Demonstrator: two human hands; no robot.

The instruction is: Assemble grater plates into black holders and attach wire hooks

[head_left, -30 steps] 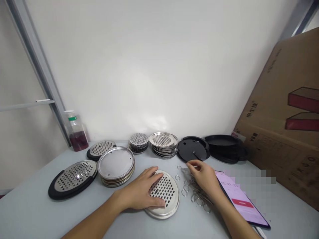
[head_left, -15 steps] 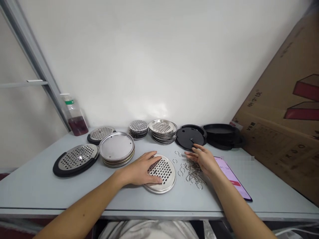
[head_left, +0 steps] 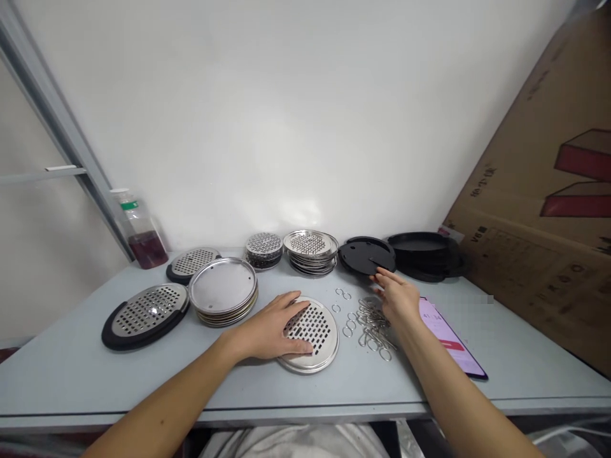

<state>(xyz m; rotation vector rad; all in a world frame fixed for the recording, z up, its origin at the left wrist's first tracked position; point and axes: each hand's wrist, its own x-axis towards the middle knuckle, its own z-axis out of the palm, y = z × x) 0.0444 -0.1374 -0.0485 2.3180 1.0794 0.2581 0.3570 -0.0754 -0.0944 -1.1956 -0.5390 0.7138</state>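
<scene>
My left hand [head_left: 274,331] lies with spread fingers on a round perforated metal plate [head_left: 321,334] near the front of the table. At the near edge of a round black plate [head_left: 365,256], my right hand [head_left: 396,296] has its fingertips pinched on the rim. This plate has small holes and a little tab, and rests partly over another black rim. A pile of wire rings and metal clips [head_left: 375,327] lies below my right hand, with a few loose rings [head_left: 337,308] to its left.
Black-rimmed grates [head_left: 151,308] and a stack of plain metal discs [head_left: 223,286] stand left. Perforated discs [head_left: 311,245] are stacked at the back, black trays [head_left: 422,245] back right. A phone [head_left: 451,343], a bottle of dark red liquid [head_left: 146,245] and a large carton [head_left: 539,267] flank them.
My right hand has moved from above the ring pile to the black plate's near edge, and that edge has risen or shifted back slightly. My left hand stays on the perforated plate.
</scene>
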